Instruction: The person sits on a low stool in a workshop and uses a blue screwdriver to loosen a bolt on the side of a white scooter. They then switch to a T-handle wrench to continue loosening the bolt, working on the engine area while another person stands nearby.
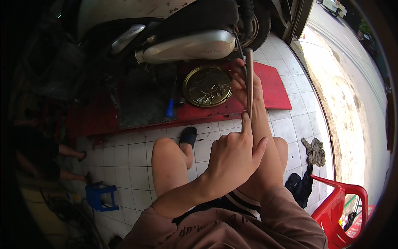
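In front of me, my right hand (258, 88) is raised with its fingers curled around a long, slim metal bar (250, 79) with a rounded upper end. The bar stands nearly upright in the picture, close to the rear of a scooter's silver side cover (190, 46). Below it, my left hand (233, 153) reaches up from the left with its index finger stretched to the bar's lower end. Its thumb sticks out to the right and the other fingers are bent, partly hidden. A round gold-coloured tray (187, 93) with shiny contents lies left of my right hand.
The scooter stands over a red platform (275, 89), where a blue-handled screwdriver (169, 108) lies. A blue stool (99, 197) and another person's legs (68, 151) are at left. At right are a grey rag (315, 152), dark cloth (299, 186) and a red chair (333, 207).
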Motion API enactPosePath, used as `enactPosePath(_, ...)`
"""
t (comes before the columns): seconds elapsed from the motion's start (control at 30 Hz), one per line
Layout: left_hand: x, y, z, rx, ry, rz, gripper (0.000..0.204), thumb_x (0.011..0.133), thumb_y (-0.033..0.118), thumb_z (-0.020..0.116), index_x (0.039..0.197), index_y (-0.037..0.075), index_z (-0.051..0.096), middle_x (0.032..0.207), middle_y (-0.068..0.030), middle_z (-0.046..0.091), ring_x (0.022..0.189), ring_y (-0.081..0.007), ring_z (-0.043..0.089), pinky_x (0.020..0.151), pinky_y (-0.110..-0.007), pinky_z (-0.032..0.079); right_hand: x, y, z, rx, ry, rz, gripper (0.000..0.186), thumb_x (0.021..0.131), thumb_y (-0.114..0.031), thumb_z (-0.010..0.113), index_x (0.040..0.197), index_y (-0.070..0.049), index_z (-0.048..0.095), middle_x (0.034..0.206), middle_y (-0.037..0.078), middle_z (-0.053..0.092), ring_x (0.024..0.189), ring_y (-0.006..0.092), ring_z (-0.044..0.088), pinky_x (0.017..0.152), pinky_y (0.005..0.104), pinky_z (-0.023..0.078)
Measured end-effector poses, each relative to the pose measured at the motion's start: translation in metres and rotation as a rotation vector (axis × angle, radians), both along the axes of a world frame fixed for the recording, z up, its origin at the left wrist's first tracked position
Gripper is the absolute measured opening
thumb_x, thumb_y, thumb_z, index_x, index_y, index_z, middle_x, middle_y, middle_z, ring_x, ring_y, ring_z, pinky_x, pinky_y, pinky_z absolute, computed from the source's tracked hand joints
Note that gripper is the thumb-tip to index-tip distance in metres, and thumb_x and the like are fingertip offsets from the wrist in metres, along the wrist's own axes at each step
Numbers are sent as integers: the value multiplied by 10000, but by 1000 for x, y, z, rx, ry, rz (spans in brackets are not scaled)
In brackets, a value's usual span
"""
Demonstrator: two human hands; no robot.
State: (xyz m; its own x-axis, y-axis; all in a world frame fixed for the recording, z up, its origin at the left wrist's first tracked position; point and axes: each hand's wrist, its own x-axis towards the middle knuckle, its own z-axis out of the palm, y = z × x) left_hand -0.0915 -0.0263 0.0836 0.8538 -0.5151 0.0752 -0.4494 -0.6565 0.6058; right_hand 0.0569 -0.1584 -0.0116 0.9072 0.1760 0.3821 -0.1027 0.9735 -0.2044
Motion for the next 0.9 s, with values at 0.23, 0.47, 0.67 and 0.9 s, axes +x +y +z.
enactPosePath(0.23, 4, 1, 3, -186, -133, 123, 741, 840, 174, 654, 1390, -137, 268, 540, -121, 600, 468, -281, 618, 492, -348, 503, -2, 7, 1, -93, 56, -22, 237, 973, -295, 534, 1017, -62, 549, 593, -72, 404, 409, 4, 280, 487, 185, 325)
enactPosePath(0.47, 10, -1, -6, -335, -172, -10, 765, 844, 164, 654, 1416, -112, 227, 558, -121, 590, 480, -266, 616, 473, -365, 475, 1, 14, -1, -97, 4, 33, 246, 980, -298, 517, 1020, -58, 552, 588, -78, 383, 422, 8, 282, 486, 188, 301)
enactPosePath(0.67, -1, 3, -10, 36, -10, 58, 715, 872, 275, 613, 1371, -133, 304, 512, -139, 581, 464, -294, 617, 499, -381, 505, -1, 1, 0, -69, 9, 20, 241, 979, -297, 522, 1005, -60, 554, 578, -84, 372, 422, 9, 284, 436, 198, 267)
enactPosePath(0.9, 1, 4, 2, -153, -78, 158, 725, 852, 235, 647, 1378, -130, 307, 509, -124, 573, 441, -282, 603, 462, -380, 480, -3, 5, 2, -89, 19, -9, 240, 983, -281, 517, 1012, -46, 554, 583, -79, 373, 420, 5, 292, 435, 191, 262)
